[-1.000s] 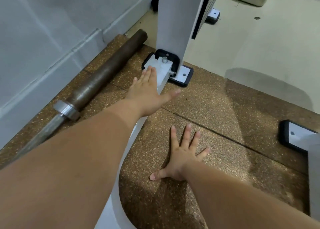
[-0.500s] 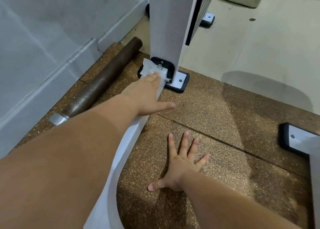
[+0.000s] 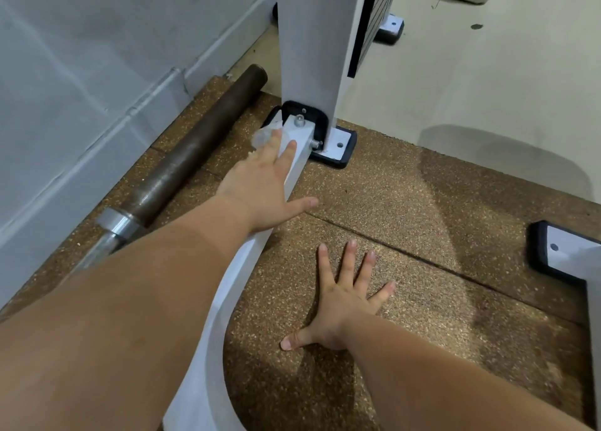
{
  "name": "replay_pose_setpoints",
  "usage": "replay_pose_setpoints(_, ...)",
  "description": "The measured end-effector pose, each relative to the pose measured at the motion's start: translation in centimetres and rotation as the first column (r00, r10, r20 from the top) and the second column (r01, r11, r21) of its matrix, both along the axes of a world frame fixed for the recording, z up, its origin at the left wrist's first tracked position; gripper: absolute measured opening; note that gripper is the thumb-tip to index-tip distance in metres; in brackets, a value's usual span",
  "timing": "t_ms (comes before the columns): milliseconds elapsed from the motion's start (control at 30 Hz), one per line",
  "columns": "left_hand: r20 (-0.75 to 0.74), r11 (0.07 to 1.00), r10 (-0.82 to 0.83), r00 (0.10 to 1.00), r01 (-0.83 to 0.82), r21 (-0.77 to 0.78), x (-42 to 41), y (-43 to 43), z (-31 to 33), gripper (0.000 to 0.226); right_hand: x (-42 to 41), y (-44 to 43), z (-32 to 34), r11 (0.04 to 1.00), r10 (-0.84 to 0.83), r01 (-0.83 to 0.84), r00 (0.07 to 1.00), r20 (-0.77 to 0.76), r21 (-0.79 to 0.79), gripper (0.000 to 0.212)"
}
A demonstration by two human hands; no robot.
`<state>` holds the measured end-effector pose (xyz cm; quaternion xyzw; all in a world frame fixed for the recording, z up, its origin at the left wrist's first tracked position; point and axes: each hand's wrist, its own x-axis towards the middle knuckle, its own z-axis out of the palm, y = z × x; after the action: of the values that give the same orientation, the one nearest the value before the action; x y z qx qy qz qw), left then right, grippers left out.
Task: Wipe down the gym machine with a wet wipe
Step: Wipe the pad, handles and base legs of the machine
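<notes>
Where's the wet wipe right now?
Head view, upper centre: the wet wipe is pressed under the left hand on the far end of the white base rail, just short of the bolt at the upright post, barbell to its left.

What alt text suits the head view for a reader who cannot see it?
The left hand presses a wet wipe on the machine's white base bar near its upright post. The right hand lies spread on the speckled floor mat; a barbell lies by the wall.
</notes>
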<state>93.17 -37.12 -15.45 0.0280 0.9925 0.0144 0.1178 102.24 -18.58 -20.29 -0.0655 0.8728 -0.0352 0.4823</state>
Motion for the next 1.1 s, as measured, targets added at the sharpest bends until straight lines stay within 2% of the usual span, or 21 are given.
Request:
replay_pose_setpoints(200, 0.018, 0.998, 0.001, 1.0, -0.002, 0.06, 4.0, 0.1, -0.6, 0.122, 0.1, -0.2, 0.1, 1.0, -0.006, 0.006, 1.0, -0.01, 0.006, 0.17)
replay_pose_setpoints(367, 0.072, 1.0, 0.009, 0.997, -0.007, -0.017, 9.4, 1.2, -0.6, 0.123, 0.3, -0.2, 0.2, 1.0, -0.005, 0.006, 0.999, -0.035, 0.005, 0.17)
replay_pose_setpoints(500, 0.044, 0.994, 0.111, 0.993, -0.111, 0.013, 14.1, 2.6, -1.1, 0.115, 0.5, -0.3, 0.1, 1.0, -0.007, 0.008, 0.998, -0.067, 0.018, 0.171)
replay_pose_setpoints(633, 0.005, 0.973, 0.216, 0.976, -0.216, 0.087, 20.2, 2.9, -1.0, 0.117, 0.8, -0.3, 0.0, 1.0, -0.002, 0.004, 0.995, -0.095, 0.024, 0.167)
replay_pose_setpoints(767, 0.028, 0.957, 0.281, 0.959, -0.283, 0.065, 25.6, 3.0, -0.7, 0.112, 1.1, -0.1, 0.0, 1.0, 0.011, -0.009, 0.991, -0.13, 0.022, 0.17)
replay_pose_setpoints(867, 0.041, 0.933, 0.333, 0.942, -0.335, 0.129, 28.6, 3.7, -0.3, 0.108, 1.5, 0.1, 0.0, 1.0, 0.02, -0.016, 0.985, -0.17, 0.02, 0.17)
replay_pose_setpoints(1000, 0.067, 0.932, 0.326, 0.943, -0.332, 0.148, 33.0, 5.2, -0.2, 0.104, 2.4, 0.6, 0.1, 0.999, 0.031, -0.025, 0.96, -0.279, 0.025, 0.164)
replay_pose_setpoints(1100, 0.073, 0.929, 0.323, 0.943, -0.331, 0.165, 35.1, 6.2, -0.1, 0.101, 4.0, 0.5, 0.3, 0.998, 0.023, 0.002, 0.931, -0.363, 0.068, 0.149)
